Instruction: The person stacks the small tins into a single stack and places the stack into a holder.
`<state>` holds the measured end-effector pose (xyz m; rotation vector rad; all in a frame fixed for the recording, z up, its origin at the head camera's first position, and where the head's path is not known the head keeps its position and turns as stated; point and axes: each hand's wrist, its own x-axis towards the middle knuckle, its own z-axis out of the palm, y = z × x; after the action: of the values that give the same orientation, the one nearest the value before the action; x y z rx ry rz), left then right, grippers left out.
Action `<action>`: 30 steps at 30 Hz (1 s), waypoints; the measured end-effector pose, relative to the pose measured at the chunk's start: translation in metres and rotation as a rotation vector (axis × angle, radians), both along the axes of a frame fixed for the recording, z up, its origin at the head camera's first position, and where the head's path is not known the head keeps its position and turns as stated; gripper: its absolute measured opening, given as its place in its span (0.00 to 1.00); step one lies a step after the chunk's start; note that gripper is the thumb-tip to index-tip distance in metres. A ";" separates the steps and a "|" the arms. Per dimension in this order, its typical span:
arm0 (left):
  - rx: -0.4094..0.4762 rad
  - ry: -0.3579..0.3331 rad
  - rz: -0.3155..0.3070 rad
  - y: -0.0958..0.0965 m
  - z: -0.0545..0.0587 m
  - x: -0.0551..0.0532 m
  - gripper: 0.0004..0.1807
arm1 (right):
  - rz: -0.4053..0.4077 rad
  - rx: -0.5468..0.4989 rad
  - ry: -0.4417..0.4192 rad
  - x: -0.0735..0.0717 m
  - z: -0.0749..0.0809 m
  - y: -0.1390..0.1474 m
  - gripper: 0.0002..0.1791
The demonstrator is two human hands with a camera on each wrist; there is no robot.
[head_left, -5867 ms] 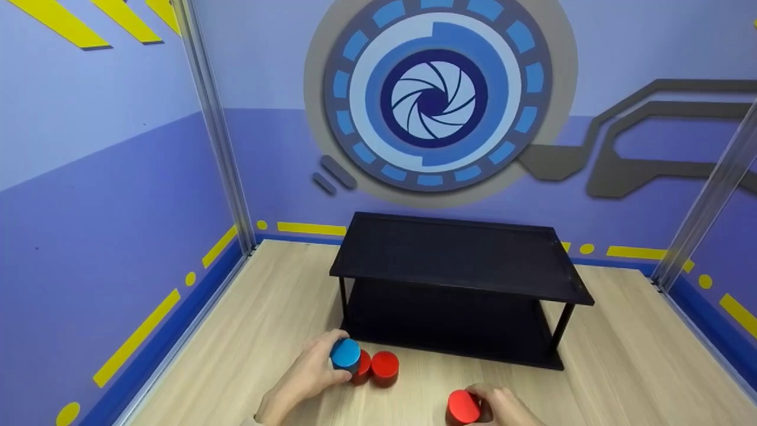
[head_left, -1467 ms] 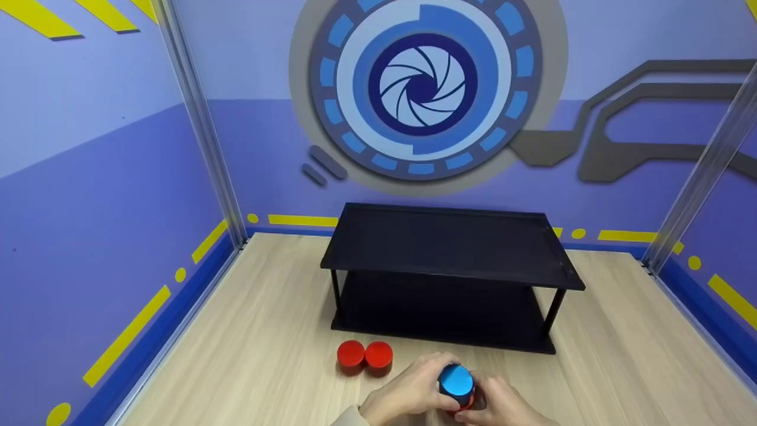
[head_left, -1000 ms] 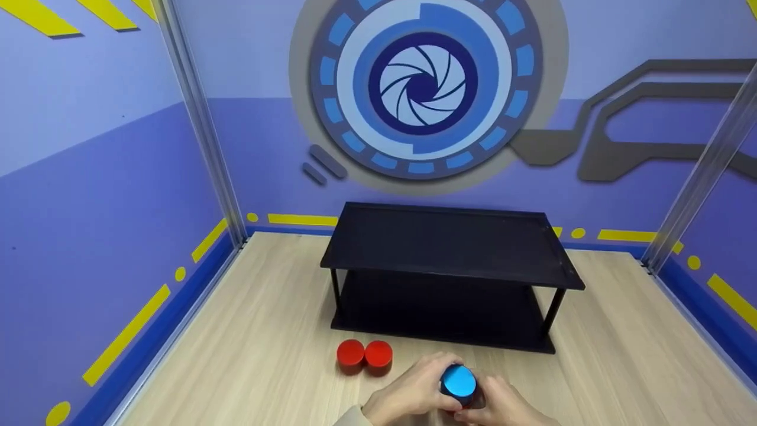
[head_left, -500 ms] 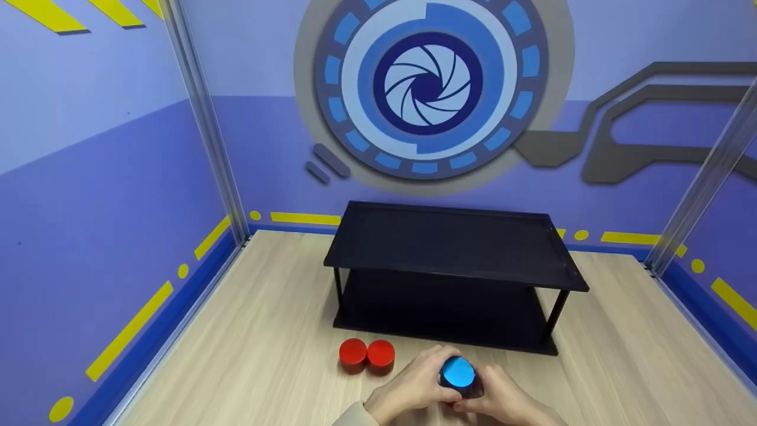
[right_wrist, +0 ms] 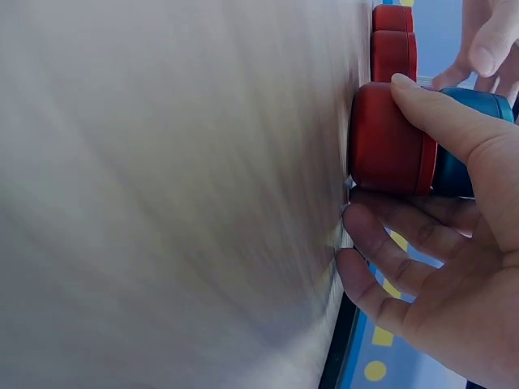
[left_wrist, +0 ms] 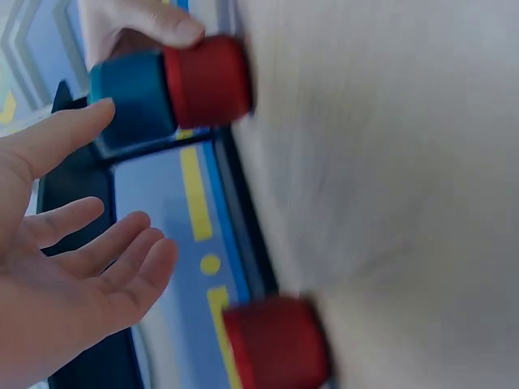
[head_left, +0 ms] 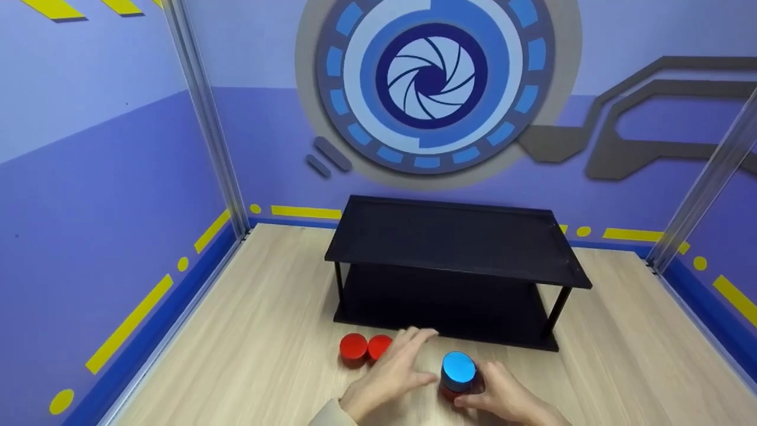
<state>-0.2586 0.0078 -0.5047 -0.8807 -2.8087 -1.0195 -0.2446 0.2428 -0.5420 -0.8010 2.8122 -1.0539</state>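
A blue lidded tin [head_left: 459, 368] stands upright on top of a red tin [head_left: 452, 393] near the front of the table. My right hand [head_left: 505, 390] grips the lower red tin, thumb on its near side in the right wrist view, fingers round the other. To the left of the stack is my left hand [head_left: 390, 373], fingers spread and holding nothing. Two more red tins, one [head_left: 353, 349] beside the other [head_left: 379, 346], stand further left, the second partly hidden behind the left hand. In the left wrist view the thumb overlaps the blue tin [left_wrist: 134, 97].
Behind the tins stands a black two-level shelf [head_left: 455, 236] on thin posts, its lower board reaching close to the hands. Printed blue panels [head_left: 118, 207] wall in the wooden table [head_left: 260, 296] at the back and sides.
The left hand has carried the blue tin rightward from beside the two red tins onto the red one in the right hand. It has just let go and moved left.
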 end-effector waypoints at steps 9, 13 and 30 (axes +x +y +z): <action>0.211 0.205 0.177 -0.049 0.012 -0.014 0.12 | -0.016 0.016 -0.006 -0.002 -0.001 0.000 0.33; 0.178 0.213 0.289 -0.071 0.012 -0.018 0.09 | -0.020 0.005 -0.047 -0.001 -0.001 -0.001 0.35; 0.033 -0.019 0.270 -0.090 -0.009 -0.025 0.33 | -0.058 0.002 -0.119 0.000 -0.001 -0.003 0.35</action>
<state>-0.2837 -0.0823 -0.5140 -0.4718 -2.8141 -1.0327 -0.2445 0.2396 -0.5433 -0.6374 2.7519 -1.0687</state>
